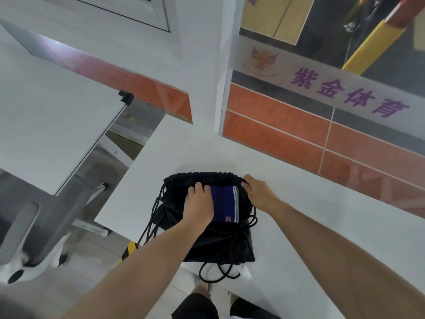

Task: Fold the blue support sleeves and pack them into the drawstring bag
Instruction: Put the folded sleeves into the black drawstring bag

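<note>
Left hand [200, 204], palm down, curls its fingers over 1 folded blue support sleeve [224, 203] at the mouth of 1 drawstring bag [218, 245]. Right hand [258, 192] grips the bag's far-right rim.

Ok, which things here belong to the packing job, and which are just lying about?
Job: sleeve, bag, left hand gripping the sleeve, right hand holding the bag's mouth.
Just around: table, whiteboard, lettered glass, striped floor tape.
</note>
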### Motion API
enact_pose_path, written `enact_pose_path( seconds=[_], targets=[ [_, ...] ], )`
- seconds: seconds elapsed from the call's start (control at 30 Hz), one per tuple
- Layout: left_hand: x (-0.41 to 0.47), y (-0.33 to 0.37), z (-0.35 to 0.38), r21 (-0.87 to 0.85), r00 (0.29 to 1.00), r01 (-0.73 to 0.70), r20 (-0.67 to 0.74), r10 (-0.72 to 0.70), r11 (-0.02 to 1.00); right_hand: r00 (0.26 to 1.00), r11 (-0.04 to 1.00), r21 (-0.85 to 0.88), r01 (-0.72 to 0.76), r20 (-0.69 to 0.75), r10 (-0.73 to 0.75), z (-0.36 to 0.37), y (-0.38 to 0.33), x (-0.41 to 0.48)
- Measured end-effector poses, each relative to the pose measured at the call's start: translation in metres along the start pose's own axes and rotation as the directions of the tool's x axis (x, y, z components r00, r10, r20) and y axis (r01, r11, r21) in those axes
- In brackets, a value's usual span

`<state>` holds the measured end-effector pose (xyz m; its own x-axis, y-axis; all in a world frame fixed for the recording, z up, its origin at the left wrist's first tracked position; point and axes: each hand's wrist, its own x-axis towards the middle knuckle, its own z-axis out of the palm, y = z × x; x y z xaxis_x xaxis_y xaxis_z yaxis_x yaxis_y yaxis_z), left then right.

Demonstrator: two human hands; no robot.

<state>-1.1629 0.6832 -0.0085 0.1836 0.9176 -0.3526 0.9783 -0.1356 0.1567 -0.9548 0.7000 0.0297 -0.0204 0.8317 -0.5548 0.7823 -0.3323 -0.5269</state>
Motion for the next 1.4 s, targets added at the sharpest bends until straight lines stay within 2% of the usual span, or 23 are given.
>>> enact_pose_path(
  seconds=[0.03,0.07,0.17,0.23,0.33,0.47,0.7,0.8,0.87,0.93,1.0,1.03,1.1,1.17,1.2,1.27,1.3,1.4],
  targets=[
    [-0.002,0.001,-0.002,0.026,0.995,-0.074,-0.058,0.075,0.997,1.000,1.000,0.009,-0.014,-0.003,0.014,0.000,-0.001,0.000],
    [-0.003,0.002,-0.001,0.033,0.982,-0.177,-0.059,0.178,0.984,0.999,0.999,0.020,-0.036,0.000,0.036,-0.001,-0.003,0.000],
    [-0.001,0.003,0.010,0.074,0.885,-0.461,0.110,0.452,0.884,0.993,0.991,0.065,-0.115,0.017,0.114,0.001,-0.004,0.000],
    [0.003,0.003,0.021,0.144,0.850,-0.515,0.213,0.481,0.845,0.978,0.977,0.068,-0.202,0.055,0.199,0.003,0.001,-0.001],
    [0.004,0.000,0.032,0.193,0.863,-0.491,0.242,0.443,0.850,0.952,0.963,-0.003,-0.270,0.148,0.267,0.008,0.010,-0.003],
    [-0.001,-0.003,0.026,0.257,0.887,-0.447,0.251,0.388,0.857,0.958,0.967,-0.074,-0.243,0.137,0.252,-0.004,0.011,-0.002],
    [-0.006,0.007,0.006,0.197,0.911,-0.328,0.325,0.255,0.924,0.928,0.936,0.134,-0.326,0.233,0.290,-0.043,-0.003,-0.012],
    [-0.013,0.020,-0.011,0.116,0.906,-0.246,0.381,0.186,0.962,0.928,0.894,0.267,-0.358,0.208,0.309,-0.048,-0.004,-0.015],
    [-0.024,0.030,-0.022,0.095,0.897,-0.359,0.311,0.315,0.929,0.926,0.864,0.341,-0.369,0.216,0.310,-0.042,-0.002,-0.018],
    [-0.036,0.031,-0.028,0.109,0.830,-0.554,0.142,0.539,0.825,0.931,0.881,0.321,-0.348,0.226,0.286,-0.031,0.000,-0.021],
    [-0.046,0.014,-0.029,0.171,0.763,-0.633,-0.028,0.646,0.755,0.952,0.906,0.310,-0.290,0.195,0.238,-0.020,0.003,-0.026],
    [-0.049,0.000,-0.029,0.195,0.769,-0.601,-0.125,0.627,0.775,0.957,0.894,0.346,-0.284,0.161,0.242,-0.015,0.007,-0.028],
    [-0.051,-0.035,-0.035,0.153,0.866,-0.409,-0.246,0.436,0.900,0.940,0.814,0.471,-0.339,0.135,0.314,-0.010,0.013,-0.036],
    [-0.047,-0.072,-0.038,0.065,0.965,-0.123,-0.226,0.135,0.990,0.916,0.773,0.494,-0.398,0.175,0.360,-0.007,0.020,-0.045],
    [-0.044,-0.088,-0.038,-0.009,0.991,0.011,-0.131,-0.012,1.000,0.905,0.759,0.494,-0.424,0.207,0.371,-0.004,0.024,-0.048],
    [-0.038,-0.111,-0.041,-0.224,0.979,0.202,0.083,-0.188,0.953,0.892,0.720,0.526,-0.452,0.255,0.373,-0.001,0.030,-0.053],
    [-0.038,-0.116,-0.045,-0.330,0.962,0.256,0.183,-0.204,0.909,0.887,0.701,0.544,-0.462,0.265,0.378,-0.001,0.032,-0.054],
    [-0.038,-0.124,-0.052,-0.550,0.931,0.358,0.273,-0.242,0.755,0.873,0.695,0.529,-0.487,0.276,0.402,-0.008,0.036,-0.054]
  ],
)
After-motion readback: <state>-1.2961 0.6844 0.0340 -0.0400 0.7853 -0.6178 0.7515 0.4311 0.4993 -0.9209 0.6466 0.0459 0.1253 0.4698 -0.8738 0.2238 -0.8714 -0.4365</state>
